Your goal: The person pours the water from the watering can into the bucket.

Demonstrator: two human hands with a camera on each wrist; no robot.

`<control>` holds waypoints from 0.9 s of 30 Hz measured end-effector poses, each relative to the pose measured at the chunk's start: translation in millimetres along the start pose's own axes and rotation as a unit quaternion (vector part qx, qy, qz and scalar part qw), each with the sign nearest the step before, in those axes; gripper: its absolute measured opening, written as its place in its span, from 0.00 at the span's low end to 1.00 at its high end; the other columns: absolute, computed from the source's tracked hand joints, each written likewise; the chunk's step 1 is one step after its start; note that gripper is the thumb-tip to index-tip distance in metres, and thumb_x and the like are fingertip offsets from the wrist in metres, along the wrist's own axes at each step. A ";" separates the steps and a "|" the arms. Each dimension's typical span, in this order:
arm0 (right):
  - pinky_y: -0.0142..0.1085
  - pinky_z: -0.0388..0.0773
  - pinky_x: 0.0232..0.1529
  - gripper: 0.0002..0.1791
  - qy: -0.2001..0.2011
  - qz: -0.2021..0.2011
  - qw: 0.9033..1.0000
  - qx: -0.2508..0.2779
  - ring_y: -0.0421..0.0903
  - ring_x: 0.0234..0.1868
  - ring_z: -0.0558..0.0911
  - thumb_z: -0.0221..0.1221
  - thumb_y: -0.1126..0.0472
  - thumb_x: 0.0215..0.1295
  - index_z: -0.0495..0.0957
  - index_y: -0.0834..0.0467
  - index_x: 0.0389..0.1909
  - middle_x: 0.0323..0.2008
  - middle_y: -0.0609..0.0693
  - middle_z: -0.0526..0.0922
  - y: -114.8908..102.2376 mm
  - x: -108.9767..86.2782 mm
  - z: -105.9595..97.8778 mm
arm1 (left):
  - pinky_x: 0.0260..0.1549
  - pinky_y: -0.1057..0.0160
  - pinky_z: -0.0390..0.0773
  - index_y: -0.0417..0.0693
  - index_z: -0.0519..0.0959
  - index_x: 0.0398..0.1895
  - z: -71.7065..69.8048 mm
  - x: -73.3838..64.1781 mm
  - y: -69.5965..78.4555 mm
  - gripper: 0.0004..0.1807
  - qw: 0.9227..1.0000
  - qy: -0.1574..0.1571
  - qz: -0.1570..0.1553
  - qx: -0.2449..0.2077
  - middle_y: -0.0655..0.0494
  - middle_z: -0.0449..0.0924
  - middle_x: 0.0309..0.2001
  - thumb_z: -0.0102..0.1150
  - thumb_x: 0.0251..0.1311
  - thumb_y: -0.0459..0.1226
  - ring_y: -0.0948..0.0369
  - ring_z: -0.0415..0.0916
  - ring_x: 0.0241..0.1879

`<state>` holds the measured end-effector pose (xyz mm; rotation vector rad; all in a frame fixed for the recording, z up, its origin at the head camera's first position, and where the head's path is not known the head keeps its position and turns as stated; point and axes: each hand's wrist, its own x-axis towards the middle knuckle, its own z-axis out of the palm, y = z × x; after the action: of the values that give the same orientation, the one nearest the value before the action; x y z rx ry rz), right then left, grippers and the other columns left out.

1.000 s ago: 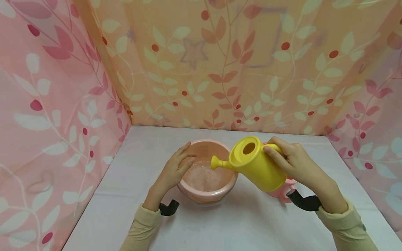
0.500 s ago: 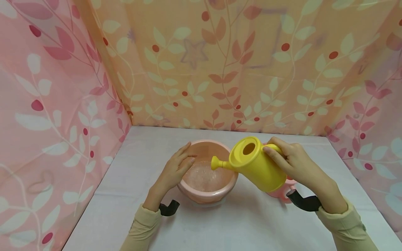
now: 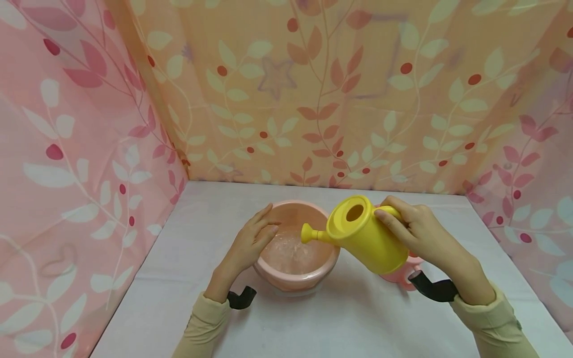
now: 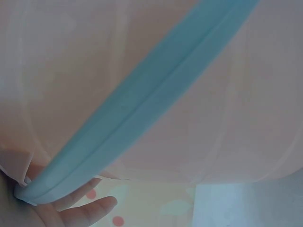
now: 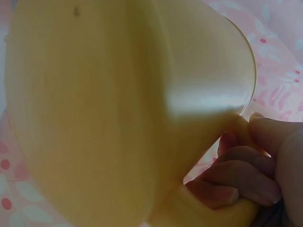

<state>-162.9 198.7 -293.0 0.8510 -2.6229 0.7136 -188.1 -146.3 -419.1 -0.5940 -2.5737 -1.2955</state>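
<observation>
In the head view my right hand (image 3: pixel 414 223) grips the handle of a yellow watering can (image 3: pixel 373 243), which tilts left. Its spout is over a pink bowl (image 3: pixel 295 283) on the table. Clear, rippled water (image 3: pixel 286 253) lies in the bowl; I cannot make out a stream from the spout. My left hand (image 3: pixel 250 238) rests at the bowl's left rim with its fingers fairly straight. In the left wrist view, the bowl's wall (image 4: pixel 199 132) fills most of the picture, crossed by a bluish band. Curled fingers (image 5: pixel 241 177) hold the can's handle in the right wrist view.
A pink mug (image 3: pixel 400 276) stands behind and below the can, mostly hidden by it. White cloth covers the table (image 3: pixel 349 318). Leaf-patterned curtains (image 3: pixel 286 99) rise at the back and both sides. A black curved piece is on each wrist.
Ripples on the water in the bowl have shifted. Both hands, the bowl and the tilted watering can stay in nearly the same place.
</observation>
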 end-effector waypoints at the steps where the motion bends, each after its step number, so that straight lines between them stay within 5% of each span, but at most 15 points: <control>1: 0.28 0.71 0.22 0.03 0.000 -0.001 1.000 0.000 0.34 0.21 0.70 0.56 0.60 0.64 0.72 0.49 0.34 0.19 0.38 0.71 0.0 0.0 -0.1 | 0.61 0.41 0.58 0.55 0.79 0.50 0.0 -0.1 0.1 0.17 1.000 0.000 0.002 0.001 0.61 0.54 0.70 0.47 0.66 0.50 0.55 0.53 0.69; 27: 0.28 0.71 0.22 0.02 -0.003 -0.002 1.000 0.008 0.34 0.20 0.70 0.56 0.60 0.65 0.72 0.50 0.34 0.19 0.38 0.71 -0.1 0.8 -0.2 | 0.61 0.42 0.58 0.54 0.78 0.51 0.5 -0.1 0.3 0.17 1.000 0.004 0.000 0.000 0.64 0.53 0.70 0.47 0.67 0.49 0.55 0.53 0.69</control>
<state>-163.4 198.4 -292.5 0.8630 -2.6237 0.7335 -187.9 -145.7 -419.2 -0.5887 -2.5667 -1.2958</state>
